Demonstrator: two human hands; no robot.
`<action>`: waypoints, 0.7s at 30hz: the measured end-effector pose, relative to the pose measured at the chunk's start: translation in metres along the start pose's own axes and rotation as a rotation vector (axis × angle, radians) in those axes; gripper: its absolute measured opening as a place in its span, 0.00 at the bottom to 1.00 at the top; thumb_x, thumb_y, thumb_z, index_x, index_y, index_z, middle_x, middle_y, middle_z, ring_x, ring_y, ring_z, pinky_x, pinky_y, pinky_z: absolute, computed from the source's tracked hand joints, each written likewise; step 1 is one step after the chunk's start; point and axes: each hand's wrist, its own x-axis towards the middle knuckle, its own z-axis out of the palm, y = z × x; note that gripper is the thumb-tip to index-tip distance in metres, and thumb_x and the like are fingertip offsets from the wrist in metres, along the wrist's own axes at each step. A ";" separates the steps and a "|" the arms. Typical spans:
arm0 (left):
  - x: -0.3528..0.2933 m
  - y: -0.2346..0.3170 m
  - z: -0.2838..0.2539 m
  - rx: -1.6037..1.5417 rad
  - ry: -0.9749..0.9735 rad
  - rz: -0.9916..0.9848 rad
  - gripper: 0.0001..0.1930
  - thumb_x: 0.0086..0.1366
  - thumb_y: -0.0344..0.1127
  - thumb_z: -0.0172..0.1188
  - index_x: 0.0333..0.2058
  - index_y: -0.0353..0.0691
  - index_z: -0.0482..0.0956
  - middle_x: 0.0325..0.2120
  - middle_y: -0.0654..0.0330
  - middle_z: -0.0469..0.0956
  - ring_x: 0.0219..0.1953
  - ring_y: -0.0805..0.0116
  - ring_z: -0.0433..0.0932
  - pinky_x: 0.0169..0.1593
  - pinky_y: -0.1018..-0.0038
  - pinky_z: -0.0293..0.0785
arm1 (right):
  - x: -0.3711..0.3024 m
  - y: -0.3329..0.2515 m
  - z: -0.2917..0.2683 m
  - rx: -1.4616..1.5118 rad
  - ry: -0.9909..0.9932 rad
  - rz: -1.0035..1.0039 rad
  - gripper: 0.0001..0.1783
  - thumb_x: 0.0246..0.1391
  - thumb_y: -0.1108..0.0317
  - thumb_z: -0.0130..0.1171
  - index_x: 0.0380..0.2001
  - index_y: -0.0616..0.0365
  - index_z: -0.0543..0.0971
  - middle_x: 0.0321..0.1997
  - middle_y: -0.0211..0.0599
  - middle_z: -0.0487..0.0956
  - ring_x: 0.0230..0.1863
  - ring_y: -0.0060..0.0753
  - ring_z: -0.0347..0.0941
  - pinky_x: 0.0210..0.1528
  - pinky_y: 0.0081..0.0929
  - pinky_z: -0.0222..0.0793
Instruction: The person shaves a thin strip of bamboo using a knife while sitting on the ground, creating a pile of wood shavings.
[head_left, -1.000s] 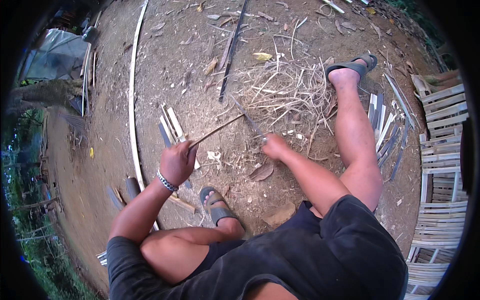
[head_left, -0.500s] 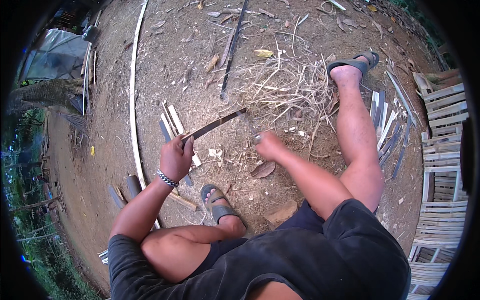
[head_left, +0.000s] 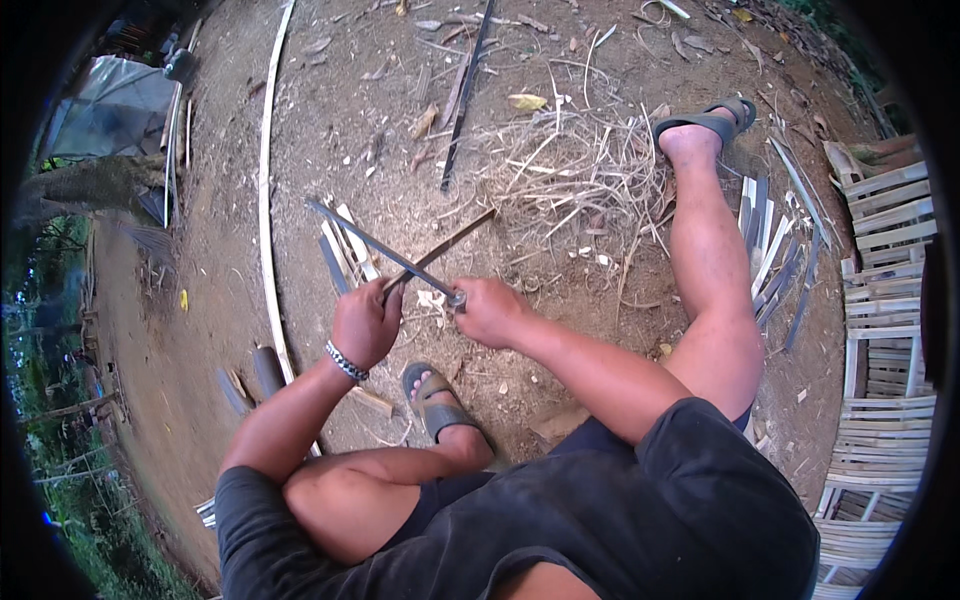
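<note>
My left hand (head_left: pixel 365 325), with a chain bracelet at its wrist, is closed on the lower end of a dark bamboo strip (head_left: pixel 465 232). That strip points up and to the right. In my right hand (head_left: pixel 490 308) is a long knife (head_left: pixel 350 235), gripped at its handle, which the fingers mostly hide. Its narrow blade slants up and to the left and crosses the strip just above my left hand. Whether blade and strip touch, I cannot tell. Behind my left hand lies a small pile of split bamboo strips (head_left: pixel 333 262).
A heap of thin shavings (head_left: pixel 590 180) lies ahead, next to my outstretched leg. More split strips (head_left: pixel 770 245) lie right of that leg. A long pale pole (head_left: pixel 265 190) runs along the left. Slatted bamboo panels (head_left: pixel 890 330) stand at the right edge.
My right hand has moved left and toward me, bringing the knife blade across the strip. My left hand has shifted slightly right, still holding the strip.
</note>
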 end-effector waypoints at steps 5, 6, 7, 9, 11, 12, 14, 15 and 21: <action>0.008 0.010 0.004 0.071 0.029 0.090 0.11 0.66 0.37 0.59 0.34 0.32 0.81 0.23 0.42 0.79 0.26 0.45 0.80 0.31 0.57 0.76 | 0.031 0.119 -0.002 0.026 0.047 0.247 0.18 0.55 0.71 0.56 0.50 0.58 0.77 0.39 0.45 0.81 0.38 0.41 0.79 0.41 0.38 0.77; 0.008 0.012 -0.003 0.063 0.044 0.064 0.11 0.66 0.37 0.59 0.34 0.32 0.81 0.22 0.42 0.79 0.26 0.45 0.80 0.31 0.57 0.76 | 0.029 0.113 -0.009 0.024 0.001 0.284 0.18 0.55 0.71 0.56 0.50 0.58 0.77 0.38 0.44 0.81 0.37 0.39 0.79 0.40 0.38 0.76; 0.008 0.019 -0.008 0.045 0.048 0.035 0.11 0.66 0.37 0.60 0.33 0.32 0.81 0.22 0.43 0.79 0.25 0.45 0.80 0.31 0.57 0.76 | 0.021 0.105 -0.015 0.022 -0.053 0.335 0.18 0.55 0.71 0.56 0.51 0.58 0.77 0.37 0.43 0.80 0.36 0.38 0.78 0.39 0.37 0.76; 0.008 0.009 -0.002 -0.028 0.070 0.046 0.11 0.66 0.36 0.60 0.31 0.32 0.80 0.21 0.44 0.79 0.24 0.46 0.80 0.30 0.58 0.75 | 0.011 0.063 -0.010 0.022 -0.097 0.186 0.19 0.56 0.71 0.56 0.52 0.59 0.76 0.36 0.44 0.80 0.36 0.37 0.78 0.38 0.37 0.76; 0.011 0.016 -0.005 -0.019 0.058 0.074 0.11 0.66 0.36 0.60 0.32 0.32 0.80 0.21 0.45 0.79 0.24 0.46 0.80 0.30 0.58 0.75 | 0.002 0.040 -0.021 0.013 -0.116 0.094 0.18 0.58 0.71 0.54 0.52 0.61 0.75 0.36 0.43 0.79 0.36 0.37 0.78 0.38 0.38 0.76; 0.015 0.023 -0.005 -0.020 0.049 0.102 0.11 0.66 0.36 0.60 0.32 0.32 0.80 0.21 0.45 0.79 0.24 0.46 0.80 0.30 0.58 0.75 | 0.004 0.058 -0.020 0.041 -0.110 0.207 0.18 0.58 0.71 0.54 0.52 0.61 0.76 0.37 0.44 0.80 0.36 0.37 0.78 0.38 0.38 0.76; 0.017 0.022 -0.004 -0.015 0.041 0.104 0.11 0.66 0.36 0.60 0.33 0.32 0.81 0.21 0.45 0.79 0.24 0.45 0.80 0.30 0.57 0.75 | 0.022 0.116 -0.018 0.093 -0.089 0.402 0.16 0.58 0.72 0.54 0.50 0.61 0.77 0.37 0.45 0.81 0.36 0.37 0.79 0.39 0.38 0.76; 0.017 0.020 -0.004 0.002 0.047 0.122 0.11 0.66 0.36 0.60 0.33 0.32 0.81 0.21 0.44 0.79 0.24 0.45 0.80 0.30 0.57 0.75 | 0.020 0.124 -0.028 0.124 -0.031 0.468 0.13 0.55 0.71 0.56 0.44 0.61 0.79 0.38 0.49 0.82 0.37 0.42 0.80 0.40 0.41 0.76; 0.027 0.013 -0.007 -0.028 0.068 0.014 0.13 0.66 0.37 0.61 0.35 0.28 0.81 0.18 0.46 0.79 0.22 0.49 0.81 0.27 0.62 0.74 | 0.023 0.146 0.000 0.104 0.074 0.252 0.15 0.52 0.66 0.57 0.41 0.64 0.80 0.38 0.56 0.82 0.40 0.54 0.80 0.44 0.46 0.75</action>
